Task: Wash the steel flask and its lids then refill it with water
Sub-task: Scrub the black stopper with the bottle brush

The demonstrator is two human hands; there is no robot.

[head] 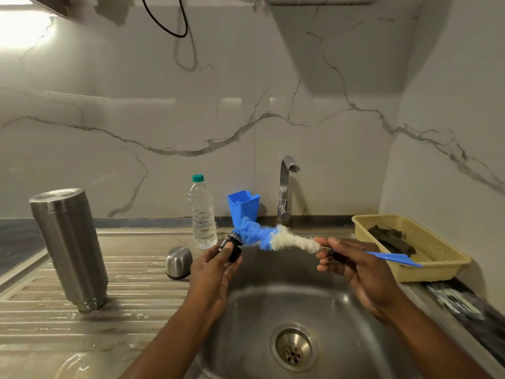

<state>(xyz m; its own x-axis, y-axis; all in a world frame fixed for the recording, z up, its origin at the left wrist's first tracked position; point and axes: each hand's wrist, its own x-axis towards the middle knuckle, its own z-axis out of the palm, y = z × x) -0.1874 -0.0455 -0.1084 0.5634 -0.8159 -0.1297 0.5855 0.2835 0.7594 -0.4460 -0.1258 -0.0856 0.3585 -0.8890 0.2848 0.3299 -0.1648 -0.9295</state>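
Note:
The steel flask (68, 247) stands upside down on the ribbed drainboard at the left. Its steel cup lid (178, 262) rests mouth down on the drainboard beside the basin. My left hand (216, 269) grips the small black inner lid (231, 246) above the basin's left edge. My right hand (352, 265) holds a bottle brush (276, 237) by its wire stem, with the blue handle sticking out to the right. The brush's blue bristle tip touches the black lid.
The steel sink basin (273, 302) with its drain (293, 347) lies below my hands. A tap (285, 187) stands behind it and runs no water. A clear water bottle (201, 212) and a blue cup (243, 209) stand at the back. A yellow basket (426, 242) holds dark scrub pads.

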